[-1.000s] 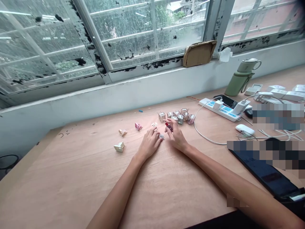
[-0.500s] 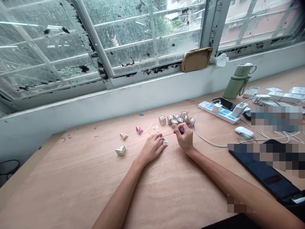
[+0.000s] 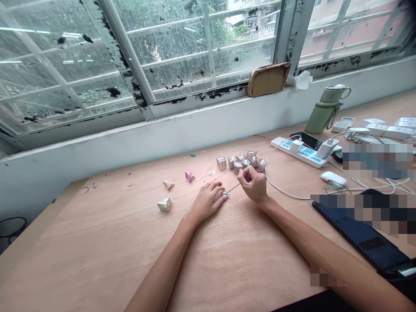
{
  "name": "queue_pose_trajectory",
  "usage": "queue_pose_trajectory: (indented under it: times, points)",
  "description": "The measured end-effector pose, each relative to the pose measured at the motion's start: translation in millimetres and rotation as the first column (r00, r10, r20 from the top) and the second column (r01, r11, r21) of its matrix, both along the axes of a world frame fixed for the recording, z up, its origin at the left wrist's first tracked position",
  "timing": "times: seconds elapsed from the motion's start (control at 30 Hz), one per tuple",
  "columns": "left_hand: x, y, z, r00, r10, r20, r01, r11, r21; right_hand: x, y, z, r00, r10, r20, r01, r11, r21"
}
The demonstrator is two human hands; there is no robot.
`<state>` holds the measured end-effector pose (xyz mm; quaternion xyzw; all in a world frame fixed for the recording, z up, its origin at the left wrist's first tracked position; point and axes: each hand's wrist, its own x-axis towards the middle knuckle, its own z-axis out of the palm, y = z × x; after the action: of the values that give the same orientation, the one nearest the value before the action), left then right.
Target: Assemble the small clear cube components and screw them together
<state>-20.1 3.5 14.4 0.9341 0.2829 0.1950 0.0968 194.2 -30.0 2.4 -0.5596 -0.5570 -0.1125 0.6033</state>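
Apparently, the right hand was clenched around the dark handle of a thin-shafted tool, its tip meeting a small silvery piece on the table. The left hand lay flat, pinching that piece by its left edge between thumb and fingertips. A slanted push could have made the tip skid off the metal into those fingers; a loose pinch could have let the piece twist. Just beyond, tiny bits lay exposed to a sweeping hand. Farther left stood a pink part; far right, clear cases crowded near the right knuckles, liable to be bumped.
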Motion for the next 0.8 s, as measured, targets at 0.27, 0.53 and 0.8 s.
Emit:
queue_pose_trajectory:
  times: [0.27,0.53,0.8]
  points:
    - [-0.4,-0.4,-0.5,1.000,-0.003,0.005,0.003,1.000,-0.006,-2.0,-0.3,-1.0,0.999,0.014,0.029,-0.014,1.000,-0.006]
    - [0.2,-0.9,0.3,1.000,-0.002,0.002,0.002,1.000,-0.007,-2.9,-1.7,-1.4,1.000,0.023,0.017,-0.023,1.000,-0.009]
    - [0.2,-1.5,0.1,1.000,-0.001,0.010,0.001,1.000,-0.004,-2.1,-1.3,-1.0,0.999,0.033,-0.002,-0.033,0.999,-0.027]
